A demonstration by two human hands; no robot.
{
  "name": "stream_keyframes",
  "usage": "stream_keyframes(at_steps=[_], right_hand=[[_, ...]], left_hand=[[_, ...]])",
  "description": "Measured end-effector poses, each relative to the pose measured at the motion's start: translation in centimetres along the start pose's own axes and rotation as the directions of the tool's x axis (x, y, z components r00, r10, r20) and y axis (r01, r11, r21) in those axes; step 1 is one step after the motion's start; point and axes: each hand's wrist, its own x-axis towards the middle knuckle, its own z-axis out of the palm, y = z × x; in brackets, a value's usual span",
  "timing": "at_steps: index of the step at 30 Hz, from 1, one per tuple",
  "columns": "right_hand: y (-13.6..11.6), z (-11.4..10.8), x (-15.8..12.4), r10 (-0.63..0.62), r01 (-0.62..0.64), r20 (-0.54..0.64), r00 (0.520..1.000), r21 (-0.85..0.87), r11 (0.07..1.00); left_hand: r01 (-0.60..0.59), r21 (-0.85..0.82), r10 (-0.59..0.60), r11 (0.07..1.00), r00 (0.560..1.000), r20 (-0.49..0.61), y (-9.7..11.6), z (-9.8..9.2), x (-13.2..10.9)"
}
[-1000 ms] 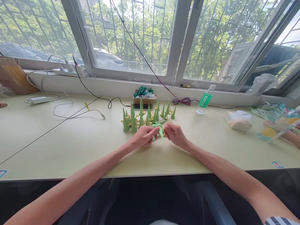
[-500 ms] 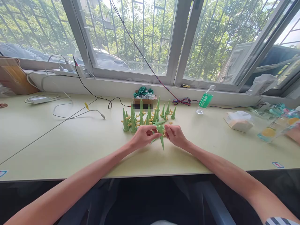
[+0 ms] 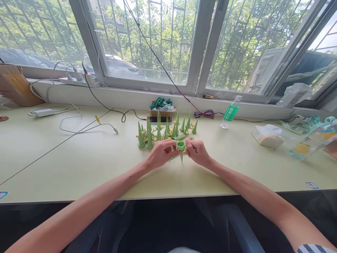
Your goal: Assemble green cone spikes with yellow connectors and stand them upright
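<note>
A green plant watering spike [image 3: 181, 145] is held above the table, its round open socket tilted up toward me and its point down. My left hand [image 3: 163, 151] is closed on its left side, thumb and fingers pinching the collar. On the other side, my right hand [image 3: 197, 151] is closed against the spike, where a bit of its yellow valve shows; the fingertips partly hide what they grip. Just beyond stand several upright green spikes [image 3: 149, 140] with yellow valves. One green spike [image 3: 179, 138] lies on its side behind my hands. A small yellow piece [image 3: 192, 138] lies nearby.
Behind the spikes sits a small box with green wrapping [image 3: 161, 104]. To the right stand a water bottle [image 3: 230, 113], a tissue pack [image 3: 268, 136] and a clear plastic bag [image 3: 302, 149]. A white cable [image 3: 79, 132] crosses the left side. Windows line the back.
The spike in my hands has tilted, so its open socket now faces me and less of its point shows. Both hands stay nearly in place.
</note>
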Motion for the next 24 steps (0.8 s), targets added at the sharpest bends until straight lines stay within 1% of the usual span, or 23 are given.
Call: stream_keyframes(at_steps=[7, 9, 11, 13, 15, 18, 21, 24], right_hand=[[0.02, 0.0, -0.03, -0.01, 0.01, 0.006, 1.0, -0.014, 1.0], [0.01, 0.04, -0.04, -0.006, 0.006, 0.004, 1.0, -0.012, 1.0], [0.0, 0.09, -0.05, 0.001, -0.001, -0.004, 1.0, -0.008, 1.0], [0.02, 0.12, -0.07, 0.005, -0.006, -0.023, 1.0, -0.007, 1.0], [0.09, 0.14, -0.11, 0.008, -0.008, -0.055, 0.998, -0.008, 1.0], [0.32, 0.09, -0.18, 0.019, -0.02, -0.118, 0.993, -0.008, 1.0], [0.53, 0.01, -0.25, 0.033, -0.034, -0.152, 0.988, -0.007, 0.999], [0.55, -0.03, -0.31, 0.031, -0.032, -0.131, 0.991, -0.001, 0.999]], left_hand=[[-0.126, 0.1, 0.132, 0.987, 0.99, -0.054, -0.5, 0.14, -0.04], [-0.128, 0.111, 0.135, 0.986, 0.989, -0.057, -0.53, 0.16, -0.03], [-0.108, 0.103, 0.114, 0.989, 0.992, -0.052, -0.44, 0.2, -0.02], [-0.057, 0.064, 0.059, 0.996, 0.997, -0.045, -0.25, 0.28, -0.04], [0.024, 0.002, -0.024, 1.0, 0.999, -0.035, -0.05, 0.35, -0.08], [0.152, -0.121, -0.153, 0.981, 0.988, -0.001, 0.2, 0.38, -0.09], [0.271, -0.291, -0.256, 0.918, 0.963, 0.088, 0.33, 0.3, 0.07], [0.4, -0.412, -0.337, 0.819, 0.916, 0.219, 0.42, 0.2, 0.33]])
